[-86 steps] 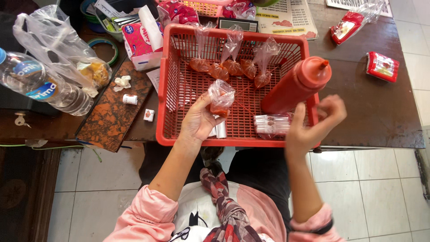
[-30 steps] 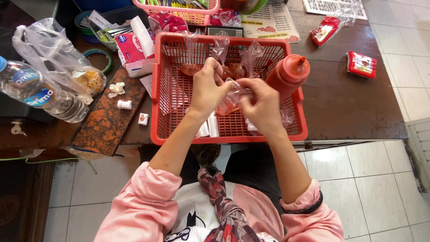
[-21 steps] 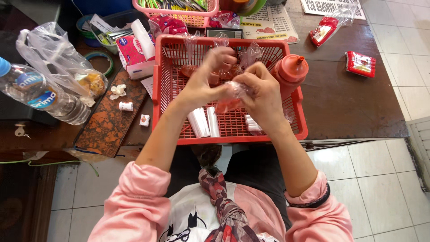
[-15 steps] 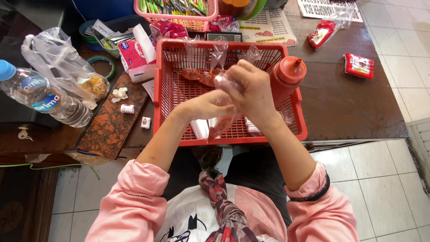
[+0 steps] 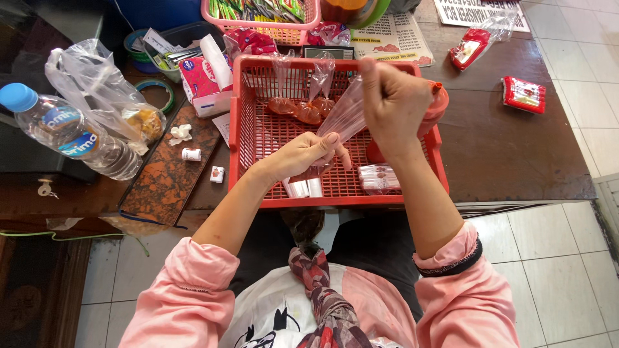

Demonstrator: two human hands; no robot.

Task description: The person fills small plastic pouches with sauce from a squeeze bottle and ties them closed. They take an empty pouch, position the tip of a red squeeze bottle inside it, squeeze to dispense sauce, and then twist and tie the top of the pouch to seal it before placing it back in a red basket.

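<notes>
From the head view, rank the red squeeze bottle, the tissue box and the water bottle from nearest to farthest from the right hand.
Measured from the right hand:
1. Red squeeze bottle, just behind the hand, at the red basket's right side.
2. Tissue box, outside the basket's left wall, towards the far corner.
3. Water bottle, lying at the far left of the table.

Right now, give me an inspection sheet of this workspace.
Surface: dark wooden table, red basket at its front edge.
Job's things: clear plastic bag stretched between both hands; filled sauce bags in the basket; red squeeze bottle behind the right hand.
Clutter: water bottle, crumpled plastic bag, tissue box, red packets.
Hands: left hand pinches the bag's lower end; right hand grips its top.
Cables: nothing seen.
Surroundings: tiled floor.
</notes>
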